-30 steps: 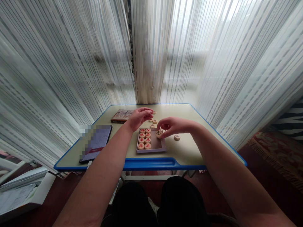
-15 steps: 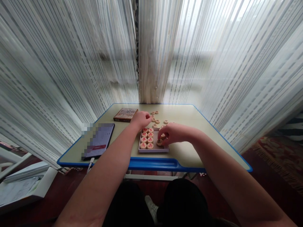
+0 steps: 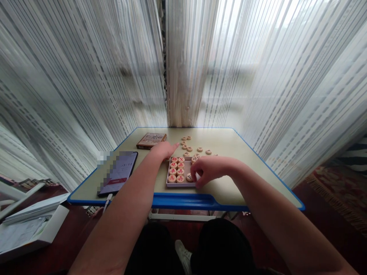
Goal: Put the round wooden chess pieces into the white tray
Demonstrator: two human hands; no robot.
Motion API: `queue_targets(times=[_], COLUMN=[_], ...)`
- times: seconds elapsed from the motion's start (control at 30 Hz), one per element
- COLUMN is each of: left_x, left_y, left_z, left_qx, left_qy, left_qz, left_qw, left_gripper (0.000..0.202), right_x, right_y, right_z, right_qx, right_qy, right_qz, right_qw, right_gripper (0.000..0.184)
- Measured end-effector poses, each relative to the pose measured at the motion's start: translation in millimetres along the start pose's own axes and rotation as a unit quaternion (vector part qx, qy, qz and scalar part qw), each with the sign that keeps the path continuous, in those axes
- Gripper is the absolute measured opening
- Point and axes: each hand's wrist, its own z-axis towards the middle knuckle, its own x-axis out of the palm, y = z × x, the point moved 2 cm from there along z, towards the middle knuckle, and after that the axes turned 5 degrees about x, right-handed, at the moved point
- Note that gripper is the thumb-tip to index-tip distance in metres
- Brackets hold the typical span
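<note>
Head view: two bare hands over a low-walled, pale tray (image 3: pixel 180 185) on a cream desk with a blue edge (image 3: pixel 183 200). The hands are apart. The left hand (image 3: pixel 164 150) sits just past the tray's far left corner, index finger (image 3: pixel 175 146) stretched toward the loose xiangqi pieces (image 3: pixel 200 149) beyond the tray, not clearly touching any; it shows nothing held. The right hand (image 3: pixel 210 170) is curled over the tray's near right corner, fingers (image 3: pixel 195 176) dipping down at its open end, just beside a dark-marked piece (image 3: pixel 189 177). Cannot tell if that hand pinches anything, since the fingers hide what is under them.

Red-marked pieces (image 3: pixel 177 168) stand flat in tidy rows at the tray's left side, packed edge to edge, so the tray's walls keep them together. Its right part still has room. Loose pieces lie scattered beyond the tray, within easy reach of both hands.

Left of the tray: a brown boxed board game (image 3: pixel 151 140) and a dark tablet (image 3: pixel 119 172) with a white cable (image 3: pixel 107 202). Behind the tray, sheer striped curtains (image 3: pixel 189 68) hang. Right of the tray, a fringed red rug (image 3: pixel 335 198) lies on the floor; below left, a white box with papers (image 3: pixel 31 229).
</note>
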Motion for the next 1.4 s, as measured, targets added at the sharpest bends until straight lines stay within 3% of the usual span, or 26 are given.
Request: queue_targets(times=[0.1,0.23,0.5,0.77,1.0,1.4], left_x=[1.1,0.0,3.8,1.7,0.9,-0.6], left_y=[-3,-3,-3,-9,-10,-10], left_z=[-1,0,5,-2,-4,-4], left_qx=[-0.003,0.021,0.091,0.066,0.071,0.057], left_qy=[0.033,-0.006,-0.066,-0.072,-0.075,-0.070], left_qz=[-0.019,-0.037,0.032,0.062,0.066,0.092], left_qw=[0.999,0.999,0.993,0.993,0.993,0.992], left_gripper=[0.063,0.062,0.068,0.067,0.066,0.065], right_x=[1,-1,-4,-6,-12,-7], right_y=[-1,-6,-14,-16,-22,-23], right_z=[3,7,13,8,9,18], right_qx=[-0.005,0.009,0.059,0.095,0.079,0.101], right_qy=[-0.013,-0.063,-0.108,-0.075,-0.123,-0.149], right_qz=[0.001,-0.011,-0.022,-0.003,0.004,-0.059], right_qw=[1.000,0.998,0.992,0.993,0.989,0.982], right_gripper=[0.015,0.013,0.021,0.045,0.026,0.024])
